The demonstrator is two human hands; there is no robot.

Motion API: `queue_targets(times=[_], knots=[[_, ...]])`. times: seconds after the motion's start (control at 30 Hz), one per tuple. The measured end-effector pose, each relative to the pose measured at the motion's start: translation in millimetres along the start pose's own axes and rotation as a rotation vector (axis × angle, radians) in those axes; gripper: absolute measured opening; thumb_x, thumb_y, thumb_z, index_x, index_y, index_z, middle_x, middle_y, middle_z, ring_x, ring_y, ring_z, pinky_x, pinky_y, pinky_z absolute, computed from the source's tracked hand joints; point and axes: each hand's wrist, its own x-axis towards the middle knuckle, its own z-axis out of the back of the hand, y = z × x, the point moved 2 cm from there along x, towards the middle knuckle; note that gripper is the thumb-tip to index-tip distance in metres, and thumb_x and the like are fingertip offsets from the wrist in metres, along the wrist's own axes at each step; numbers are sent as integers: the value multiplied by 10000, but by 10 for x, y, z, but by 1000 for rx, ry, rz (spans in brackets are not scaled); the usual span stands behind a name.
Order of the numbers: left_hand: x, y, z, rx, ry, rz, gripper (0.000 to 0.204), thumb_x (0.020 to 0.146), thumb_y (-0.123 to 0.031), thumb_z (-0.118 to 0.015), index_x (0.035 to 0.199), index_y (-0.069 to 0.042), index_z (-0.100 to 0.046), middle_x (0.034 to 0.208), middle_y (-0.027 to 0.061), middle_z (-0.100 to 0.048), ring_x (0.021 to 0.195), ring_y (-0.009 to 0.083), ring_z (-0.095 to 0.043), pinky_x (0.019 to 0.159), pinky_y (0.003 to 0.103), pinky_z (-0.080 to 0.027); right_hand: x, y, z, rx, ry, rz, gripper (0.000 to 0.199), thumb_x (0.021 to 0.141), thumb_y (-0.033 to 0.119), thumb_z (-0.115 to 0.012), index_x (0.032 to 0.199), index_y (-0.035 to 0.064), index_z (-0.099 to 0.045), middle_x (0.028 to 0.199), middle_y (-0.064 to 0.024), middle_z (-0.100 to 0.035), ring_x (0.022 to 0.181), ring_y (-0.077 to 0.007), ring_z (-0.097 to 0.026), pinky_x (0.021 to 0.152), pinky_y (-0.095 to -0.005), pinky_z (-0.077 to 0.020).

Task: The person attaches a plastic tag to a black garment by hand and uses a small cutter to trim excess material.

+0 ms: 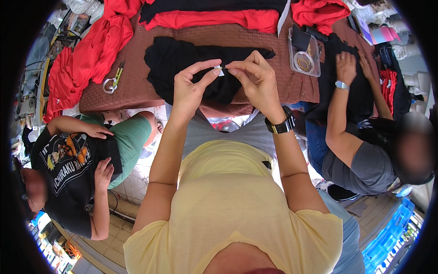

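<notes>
In front of me, above the brown-covered table (137, 55), I hold up both hands close together. My left hand (188, 89) pinches a small white tag (221, 72) between thumb and forefinger. Beside it, the thumb and forefinger of my right hand (259, 82) are pressed together near the tag. Whatever they grip is too small to make out. Under and beyond my hands lies a crumpled black garment (166, 61), not held by either hand.
Yellow thread snips (118, 75) and a white ring (110, 86) lie left. At right sits a clear plastic box (303, 52). Red cloth (86, 68) is heaped far left, folded garments (214, 19) at the back. One person sits each side; the right one handles black cloth (331, 86).
</notes>
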Motion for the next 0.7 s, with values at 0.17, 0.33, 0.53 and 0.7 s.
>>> queue_targets(times=[0.17, 0.33, 0.53, 0.7], knots=[[-8, -1, 1, 12, 5, 9, 249, 892, -87, -713, 1131, -21, -726, 1075, 64, -718, 1002, 107, -631, 945, 254, -461, 3, 30, -11, 29, -17, -10, 153, 824, -23, -708, 956, 37, -757, 774, -63, -519, 688, -166, -529, 602, -286, -451], [-7, 6, -7, 14, 10, 3, 247, 891, -86, -714, 1128, -19, -726, 1071, 65, -718, 999, 107, -631, 943, 253, -462, -20, -15, -20, 62, -1, -32, 158, 843, -14, -718, 990, 29, -756, 808, -28, -528, 732, -121, -523, 652, -249, -449], [-17, 33, 3, 16, 16, -2, 245, 890, -80, -713, 1128, -24, -727, 1074, 64, -719, 999, 106, -631, 939, 253, -464, -18, -6, -20, 53, 6, -13, 154, 833, -26, -706, 973, 20, -750, 799, -58, -530, 720, -154, -546, 645, -270, -484], [-25, 44, 12, 21, 12, -8, 244, 891, -83, -714, 1128, -24, -727, 1074, 62, -718, 1004, 107, -631, 940, 255, -465, -17, 25, -16, 24, 11, 6, 153, 830, -35, -696, 965, 17, -746, 796, -75, -531, 708, -172, -556, 639, -281, -499]])
